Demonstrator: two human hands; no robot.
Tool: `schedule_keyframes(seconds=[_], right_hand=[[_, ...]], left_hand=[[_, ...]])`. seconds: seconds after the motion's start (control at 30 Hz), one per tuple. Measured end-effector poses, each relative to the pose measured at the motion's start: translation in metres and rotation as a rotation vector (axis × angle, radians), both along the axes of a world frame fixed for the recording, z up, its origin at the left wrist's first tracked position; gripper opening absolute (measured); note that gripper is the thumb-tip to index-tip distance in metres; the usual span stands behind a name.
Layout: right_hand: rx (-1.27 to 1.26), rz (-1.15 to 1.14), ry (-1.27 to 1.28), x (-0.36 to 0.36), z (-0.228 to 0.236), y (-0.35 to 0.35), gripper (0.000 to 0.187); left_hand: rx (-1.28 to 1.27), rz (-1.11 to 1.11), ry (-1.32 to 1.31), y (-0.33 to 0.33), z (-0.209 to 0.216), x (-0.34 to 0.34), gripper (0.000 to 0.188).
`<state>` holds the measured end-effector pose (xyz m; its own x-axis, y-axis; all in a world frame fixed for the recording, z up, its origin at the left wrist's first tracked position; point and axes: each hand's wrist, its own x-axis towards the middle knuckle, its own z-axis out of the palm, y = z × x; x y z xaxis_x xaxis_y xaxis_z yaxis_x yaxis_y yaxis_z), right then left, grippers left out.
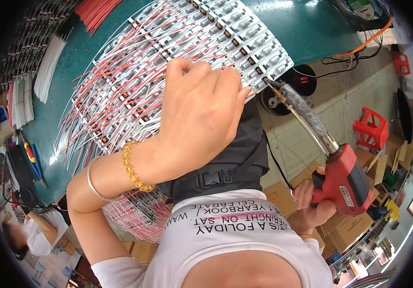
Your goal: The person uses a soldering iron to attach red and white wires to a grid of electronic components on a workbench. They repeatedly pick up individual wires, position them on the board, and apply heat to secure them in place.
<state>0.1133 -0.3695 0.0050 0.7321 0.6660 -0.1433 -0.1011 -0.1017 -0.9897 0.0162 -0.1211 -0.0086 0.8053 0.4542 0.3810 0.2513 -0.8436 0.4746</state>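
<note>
The right hand (312, 204) grips a red screwdriver (343, 177) off the table's (307, 29) near edge, its long shaft slanting up-left with the tip at the end of the row of breakers (259, 50), while the left hand (201, 110), fingers curled, presses on the wired breakers.

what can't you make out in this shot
Head view only:
- What the left hand presses on: its fingertips are hidden behind the hand itself.
- Right hand: mostly covered by the red soldering gun.
- Gun tip against the row of white parts: too small to tell contact.
- Wires: ends blurred.
</note>
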Motion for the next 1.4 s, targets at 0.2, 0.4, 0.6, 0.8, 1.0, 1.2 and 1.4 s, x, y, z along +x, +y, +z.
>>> schedule_keyframes(seconds=[0.2, 0.4, 0.6, 0.8, 1.0, 1.2, 1.4], right_hand=[[-0.065, -0.050, 0.030, -0.006, 0.002, 0.004, 0.084], [-0.125, 0.011, 0.045, -0.005, 0.006, 0.003, 0.079], [0.039, 0.018, 0.040, 0.002, -0.010, -0.019, 0.080], [-0.027, 0.028, -0.004, -0.005, 0.004, 0.009, 0.083], [0.172, 0.003, -0.034, 0.002, -0.012, 0.024, 0.079], [0.237, -0.063, -0.053, 0.009, -0.027, 0.083, 0.047], [0.263, -0.142, -0.274, 0.014, -0.083, 0.142, 0.016]], left_hand=[[0.152, -0.005, -0.049, -0.001, -0.009, 0.002, 0.019], [0.194, -0.019, -0.049, -0.003, -0.011, 0.003, 0.020], [0.209, -0.029, -0.041, -0.002, -0.012, 0.002, 0.019], [0.196, -0.021, -0.051, -0.002, -0.012, 0.001, 0.019], [0.158, -0.034, -0.043, -0.002, -0.007, 0.001, 0.017], [0.266, 0.123, -0.216, 0.037, 0.016, -0.022, 0.012], [-0.110, 0.432, -0.117, 0.121, 0.001, -0.065, 0.011]])
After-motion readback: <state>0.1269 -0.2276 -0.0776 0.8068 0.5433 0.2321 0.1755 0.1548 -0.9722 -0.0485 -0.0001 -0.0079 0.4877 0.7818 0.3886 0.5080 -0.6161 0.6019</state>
